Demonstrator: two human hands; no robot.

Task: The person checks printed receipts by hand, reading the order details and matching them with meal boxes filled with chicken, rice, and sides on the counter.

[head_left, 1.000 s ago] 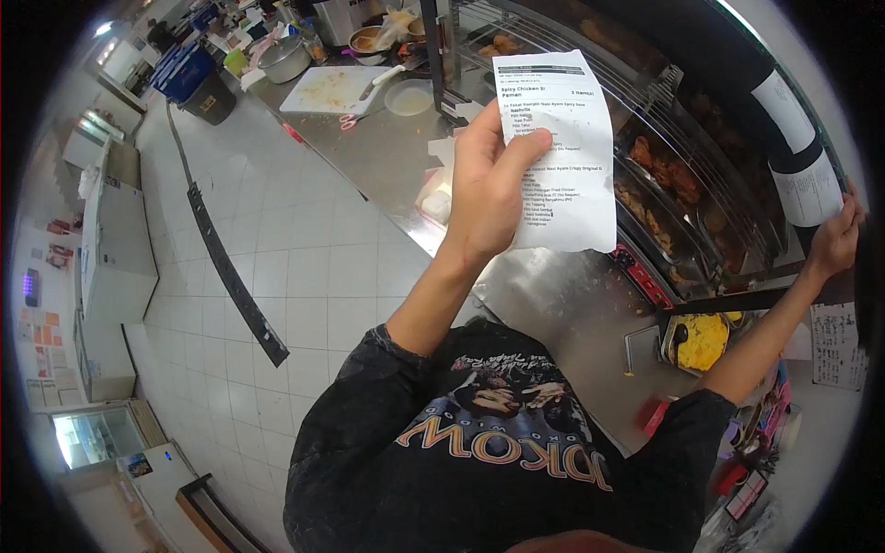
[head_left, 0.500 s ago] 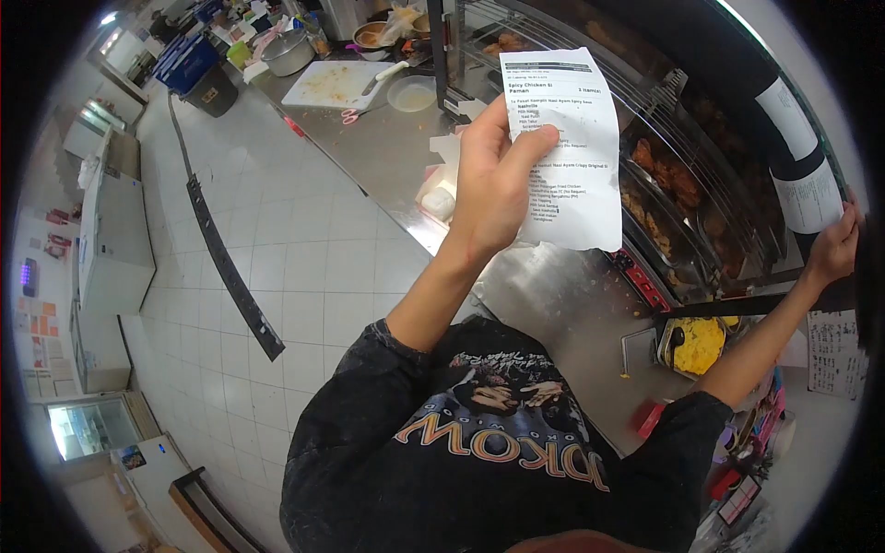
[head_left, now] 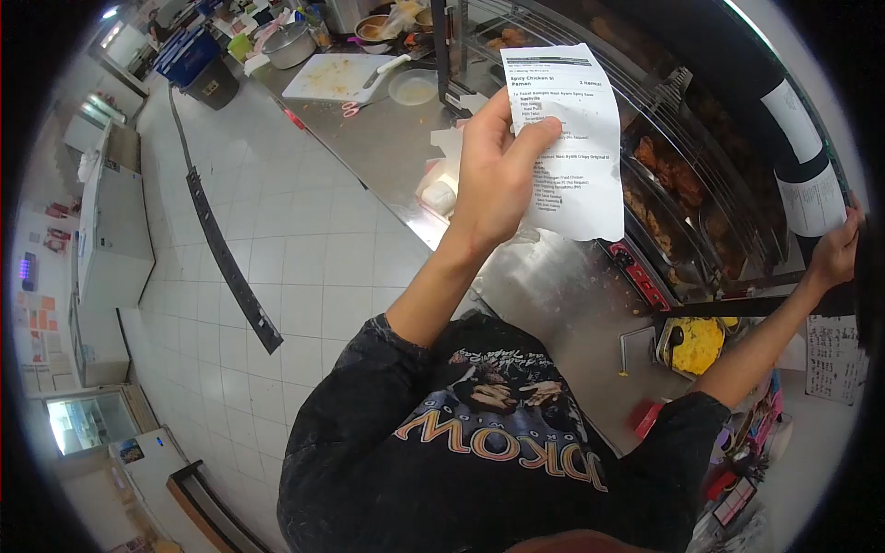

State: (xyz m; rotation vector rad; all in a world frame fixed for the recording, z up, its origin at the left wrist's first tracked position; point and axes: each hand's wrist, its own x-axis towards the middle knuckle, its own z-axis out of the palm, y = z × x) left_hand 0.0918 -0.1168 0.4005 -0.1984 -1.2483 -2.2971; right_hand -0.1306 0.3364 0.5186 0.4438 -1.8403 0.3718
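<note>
A printed order receipt (head_left: 576, 175) is pinched in my left hand (head_left: 498, 170), with the thumb across its front. It hangs upright before the glass food warmer, and its lower edge curls slightly. At the far right, my right hand (head_left: 832, 253) is closed at the dark edge of the warmer (head_left: 834, 300), just under a white paper slip (head_left: 811, 201); its fingertips are partly hidden. Another paper slip (head_left: 791, 120) is fixed above that one. Behind the left wrist, an open takeaway box (head_left: 438, 189) holding a round white portion stands on the steel counter (head_left: 544, 286).
Fried chicken (head_left: 666, 170) lies on racks inside the warmer. Farther along the counter are a cutting board (head_left: 332, 78) with a knife (head_left: 387, 69), red-handled scissors (head_left: 355, 109) and a pot (head_left: 288, 46). A container of yellow food (head_left: 696, 346) stands below my right forearm.
The receipt has risen very slightly and its lower edge has tilted a little. My right hand stays at the warmer's edge, and both hands keep their grip.
</note>
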